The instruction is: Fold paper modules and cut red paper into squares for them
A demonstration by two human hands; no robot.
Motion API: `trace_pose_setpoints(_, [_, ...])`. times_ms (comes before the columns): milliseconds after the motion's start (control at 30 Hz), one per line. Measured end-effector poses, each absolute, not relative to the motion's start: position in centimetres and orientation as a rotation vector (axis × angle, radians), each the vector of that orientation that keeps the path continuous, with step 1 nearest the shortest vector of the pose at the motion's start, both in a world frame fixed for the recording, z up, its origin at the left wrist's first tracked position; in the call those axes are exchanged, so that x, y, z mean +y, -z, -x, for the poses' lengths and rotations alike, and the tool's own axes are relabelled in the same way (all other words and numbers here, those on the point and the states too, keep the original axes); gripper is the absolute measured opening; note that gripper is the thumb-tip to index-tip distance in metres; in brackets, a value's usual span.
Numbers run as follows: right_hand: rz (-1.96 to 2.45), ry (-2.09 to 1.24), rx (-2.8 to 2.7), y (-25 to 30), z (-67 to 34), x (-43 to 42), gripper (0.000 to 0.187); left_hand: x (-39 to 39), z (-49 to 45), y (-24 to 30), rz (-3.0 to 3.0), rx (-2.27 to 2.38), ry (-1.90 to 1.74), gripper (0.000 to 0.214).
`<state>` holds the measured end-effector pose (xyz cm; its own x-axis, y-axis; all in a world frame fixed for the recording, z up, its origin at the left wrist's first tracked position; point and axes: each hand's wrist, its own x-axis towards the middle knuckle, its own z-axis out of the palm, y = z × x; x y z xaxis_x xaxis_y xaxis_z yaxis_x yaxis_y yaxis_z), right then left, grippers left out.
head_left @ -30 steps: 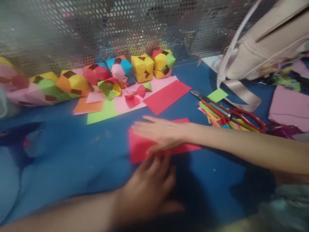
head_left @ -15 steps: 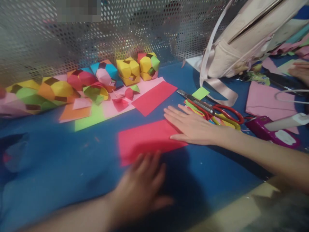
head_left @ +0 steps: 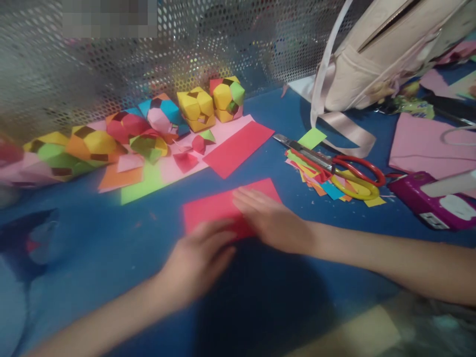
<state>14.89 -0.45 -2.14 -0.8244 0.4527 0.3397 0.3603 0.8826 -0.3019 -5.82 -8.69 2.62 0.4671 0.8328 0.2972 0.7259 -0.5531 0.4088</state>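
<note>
A red sheet of paper lies flat on the blue table, its long sides running left to right. My right hand rests flat on its right half, fingers stretched out together. At the lower left edge of the sheet is my left hand, palm down and slightly blurred. Its fingers reach over the paper, with the thumb apart from them. Both hands cover part of the sheet's near edge. Just behind lies another red paper strip, on a larger pink sheet.
Folded paper shapes line the perforated metal panel. Scissors with red and yellow handles lie on colourful paper scraps. A purple object, pink paper and a pale bag are at the right.
My left hand has moved up onto the red sheet's near edge. My right hand has slid left and nearer along the paper, uncovering its right end.
</note>
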Motion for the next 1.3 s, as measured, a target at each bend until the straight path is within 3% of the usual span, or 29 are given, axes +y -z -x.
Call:
trace_pose_setpoints(200, [0.643,-0.371,-2.648,2.2,-14.4,-0.8,0.046,-6.2,6.2,-1.7,-2.525,1.322,-0.656,0.03])
trace_pose_setpoints(400, [0.727,-0.176,-2.665,1.8,-14.4,-0.9,0.045,-5.3,5.8,1.2,-2.666,1.281,-0.589,0.047])
trace_pose_setpoints(867, [0.86,0.172,-2.699,0.3,-16.0,0.3,0.062,-6.6,9.1,0.0,-2.776,1.583,-0.302,0.048])
trace_pose_setpoints(1133, [0.876,0.128,-2.671,-0.7,-17.0,1.3,0.045,-7.1,11.4,-0.8,-2.717,1.529,-0.281,0.051])
trace_pose_setpoints(1300, [0.806,0.086,-2.63,-0.3,-15.9,0.7,0.045,-5.8,8.4,-1.9,-2.821,1.498,-0.31,0.04])
